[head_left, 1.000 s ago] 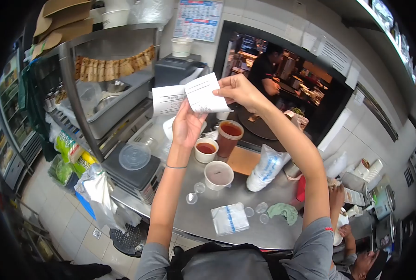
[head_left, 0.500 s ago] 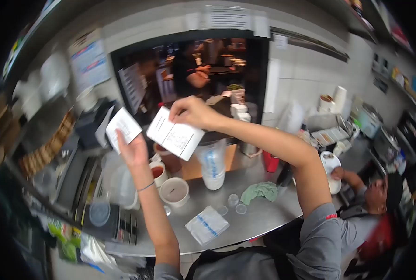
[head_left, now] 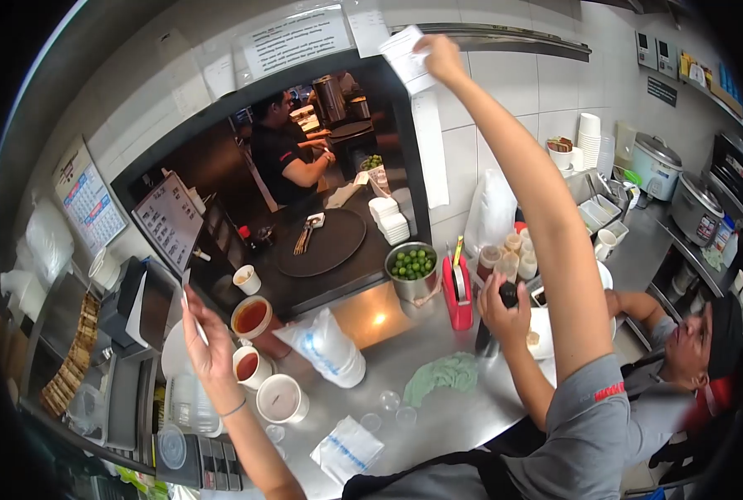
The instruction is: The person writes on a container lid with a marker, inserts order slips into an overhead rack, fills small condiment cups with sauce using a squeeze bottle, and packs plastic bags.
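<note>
High on the wall, my right hand pinches a white printed paper slip, held at the left end of a metal rail beside the window's top corner. Whether the slip is tucked into the rail I cannot tell. Lower left, my left hand grips another paper slip, now seen nearly edge-on. Below that hand stand tubs of red sauce and a white tub on the steel counter.
A co-worker at right has a hand at a black-topped bottle. The counter holds a plastic-wrapped cup stack, green cloth, red tape dispenser and pot of limes. Another person stands beyond the window.
My right hand has risen rightward with its slip, from in front of the window to the rail. My left hand is lower and its slip has turned edge-on. The view has shifted.
</note>
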A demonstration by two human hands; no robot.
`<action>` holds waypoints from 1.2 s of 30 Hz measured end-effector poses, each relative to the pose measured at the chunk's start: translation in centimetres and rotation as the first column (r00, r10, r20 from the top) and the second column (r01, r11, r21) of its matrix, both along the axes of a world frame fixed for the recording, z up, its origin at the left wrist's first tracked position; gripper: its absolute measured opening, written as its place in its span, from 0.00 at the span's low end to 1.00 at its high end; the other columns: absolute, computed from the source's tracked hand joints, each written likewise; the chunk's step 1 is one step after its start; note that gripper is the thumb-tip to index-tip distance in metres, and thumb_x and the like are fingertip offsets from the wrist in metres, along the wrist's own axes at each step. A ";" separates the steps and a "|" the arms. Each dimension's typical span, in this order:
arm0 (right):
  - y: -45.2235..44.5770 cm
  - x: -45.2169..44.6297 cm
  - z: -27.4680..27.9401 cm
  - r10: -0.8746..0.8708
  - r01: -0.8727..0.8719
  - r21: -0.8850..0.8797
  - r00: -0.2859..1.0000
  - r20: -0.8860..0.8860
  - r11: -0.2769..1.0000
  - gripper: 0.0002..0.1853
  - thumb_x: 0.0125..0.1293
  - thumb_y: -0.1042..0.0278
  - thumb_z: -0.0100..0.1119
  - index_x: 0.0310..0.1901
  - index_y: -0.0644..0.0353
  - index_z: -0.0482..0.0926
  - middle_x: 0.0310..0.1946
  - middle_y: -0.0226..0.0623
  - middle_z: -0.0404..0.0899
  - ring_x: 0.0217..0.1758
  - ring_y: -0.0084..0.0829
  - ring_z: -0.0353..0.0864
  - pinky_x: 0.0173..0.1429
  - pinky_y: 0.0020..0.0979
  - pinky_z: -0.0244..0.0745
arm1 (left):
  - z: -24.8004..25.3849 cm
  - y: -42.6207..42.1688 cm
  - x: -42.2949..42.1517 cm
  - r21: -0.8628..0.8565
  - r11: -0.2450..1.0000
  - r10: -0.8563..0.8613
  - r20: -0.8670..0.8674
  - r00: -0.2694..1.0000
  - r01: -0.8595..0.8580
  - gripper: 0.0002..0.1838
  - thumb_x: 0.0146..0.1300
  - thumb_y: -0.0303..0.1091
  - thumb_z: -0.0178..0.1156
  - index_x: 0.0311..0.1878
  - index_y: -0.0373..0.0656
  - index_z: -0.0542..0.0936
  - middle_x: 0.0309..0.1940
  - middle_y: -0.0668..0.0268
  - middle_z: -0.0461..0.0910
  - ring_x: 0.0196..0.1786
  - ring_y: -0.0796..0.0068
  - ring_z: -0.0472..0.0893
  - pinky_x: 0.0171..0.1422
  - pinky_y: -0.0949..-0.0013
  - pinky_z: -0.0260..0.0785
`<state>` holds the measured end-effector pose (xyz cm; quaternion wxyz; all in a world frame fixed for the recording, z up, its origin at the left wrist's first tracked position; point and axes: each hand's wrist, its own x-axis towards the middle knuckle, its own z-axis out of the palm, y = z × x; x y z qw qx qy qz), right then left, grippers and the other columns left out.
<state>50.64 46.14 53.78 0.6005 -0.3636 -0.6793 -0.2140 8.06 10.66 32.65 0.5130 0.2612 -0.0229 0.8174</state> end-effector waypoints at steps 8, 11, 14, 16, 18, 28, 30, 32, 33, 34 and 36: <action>12.9 6.1 -2.0 -0.135 -0.056 -0.274 0.766 -0.629 0.960 0.06 0.53 0.71 0.59 0.32 0.56 0.85 0.34 0.48 0.82 0.43 0.48 0.82 0.51 0.40 0.75 | -1.9 -1.7 2.0 -0.387 0.737 0.155 -0.701 0.696 -0.554 0.19 0.60 0.28 0.60 0.53 0.34 0.71 0.41 0.63 0.80 0.43 0.73 0.81 0.45 0.70 0.75; 18.2 7.9 -2.6 -0.224 -0.019 -0.350 0.734 -0.641 0.937 0.08 0.52 0.71 0.59 0.34 0.55 0.85 0.37 0.49 0.82 0.45 0.48 0.81 0.52 0.39 0.74 | -2.2 -3.2 2.1 -0.387 0.695 0.092 -0.789 0.608 -0.607 0.21 0.56 0.26 0.61 0.53 0.32 0.71 0.43 0.60 0.80 0.43 0.70 0.81 0.47 0.68 0.76; 19.7 8.3 -1.5 -0.283 -0.054 -0.446 0.703 -0.653 0.893 0.10 0.52 0.73 0.58 0.37 0.56 0.85 0.38 0.49 0.82 0.47 0.47 0.81 0.53 0.38 0.74 | -4.0 -5.1 0.0 -0.411 0.668 0.073 -0.793 0.604 -0.621 0.21 0.55 0.25 0.63 0.52 0.31 0.72 0.43 0.59 0.81 0.41 0.69 0.82 0.47 0.67 0.76; 19.2 8.6 -0.6 -0.131 -0.042 -0.262 0.781 -0.610 0.964 0.11 0.51 0.73 0.57 0.37 0.57 0.85 0.38 0.47 0.83 0.45 0.47 0.82 0.52 0.36 0.75 | -3.9 -6.6 0.3 -0.421 0.651 0.068 -0.796 0.601 -0.631 0.21 0.53 0.24 0.64 0.51 0.31 0.74 0.42 0.59 0.81 0.41 0.69 0.82 0.47 0.67 0.76; 17.7 8.4 0.5 -0.066 -0.171 -0.344 0.811 -0.581 0.923 0.18 0.52 0.71 0.57 0.47 0.52 0.82 0.52 0.46 0.77 0.57 0.47 0.74 0.62 0.48 0.66 | -3.8 -7.5 0.6 -0.417 0.636 0.085 -0.798 0.596 -0.649 0.21 0.50 0.24 0.67 0.49 0.31 0.75 0.41 0.60 0.82 0.41 0.70 0.82 0.47 0.67 0.75; -8.3 -10.6 1.4 0.713 -0.643 -0.564 0.689 -0.130 0.518 0.37 0.61 0.50 0.59 0.65 0.64 0.61 0.51 0.45 0.76 0.54 0.38 0.76 0.54 0.37 0.72 | -3.2 -13.6 2.6 -0.207 0.598 0.345 -0.806 0.482 -0.774 0.23 0.61 0.28 0.59 0.58 0.35 0.65 0.50 0.60 0.75 0.50 0.70 0.77 0.57 0.66 0.69; -16.1 -15.8 -0.1 0.978 -0.528 -0.843 0.210 -0.010 0.105 0.32 0.66 0.38 0.46 0.50 0.63 0.79 0.44 0.42 0.81 0.51 0.29 0.77 0.52 0.34 0.72 | -2.5 -15.6 2.8 -0.237 0.500 0.469 -0.735 0.490 -0.833 0.21 0.65 0.30 0.54 0.59 0.37 0.63 0.53 0.59 0.72 0.51 0.72 0.75 0.56 0.68 0.69; -24.4 -20.1 -2.6 0.988 -0.135 -0.990 -0.156 -0.018 -0.039 0.41 0.65 0.29 0.33 0.48 0.62 0.81 0.44 0.39 0.82 0.53 0.31 0.77 0.61 0.35 0.66 | -1.8 -16.7 4.3 -0.178 0.250 0.662 -0.686 0.302 -0.952 0.18 0.66 0.38 0.56 0.55 0.41 0.68 0.47 0.63 0.75 0.47 0.74 0.77 0.51 0.66 0.73; -28.6 -21.5 -3.7 0.955 -0.046 -0.999 -0.297 -0.001 -0.015 0.45 0.60 0.23 0.33 0.50 0.63 0.80 0.48 0.40 0.80 0.56 0.36 0.76 0.65 0.41 0.62 | -1.4 -18.2 5.1 -0.174 0.140 0.629 -0.745 0.223 -0.975 0.12 0.67 0.36 0.55 0.48 0.43 0.67 0.42 0.64 0.74 0.45 0.77 0.75 0.49 0.72 0.70; -32.0 -22.8 -5.1 0.938 -0.036 -0.999 -0.344 0.045 0.035 0.47 0.59 0.22 0.35 0.53 0.64 0.78 0.52 0.43 0.78 0.59 0.39 0.73 0.67 0.46 0.58 | -1.7 -18.9 4.7 -0.152 0.058 0.653 -0.742 0.153 -0.987 0.11 0.67 0.39 0.56 0.43 0.45 0.68 0.36 0.69 0.74 0.40 0.82 0.73 0.43 0.73 0.68; -38.0 -25.3 -7.8 0.941 -0.130 -0.989 -0.338 -0.016 -0.064 0.46 0.58 0.23 0.40 0.54 0.66 0.76 0.51 0.47 0.77 0.33 0.31 0.80 0.32 0.28 0.74 | -0.3 -21.3 6.6 -0.121 0.169 0.655 -0.727 0.203 -0.978 0.14 0.68 0.40 0.56 0.27 0.45 0.73 0.24 0.77 0.71 0.29 0.89 0.67 0.31 0.78 0.59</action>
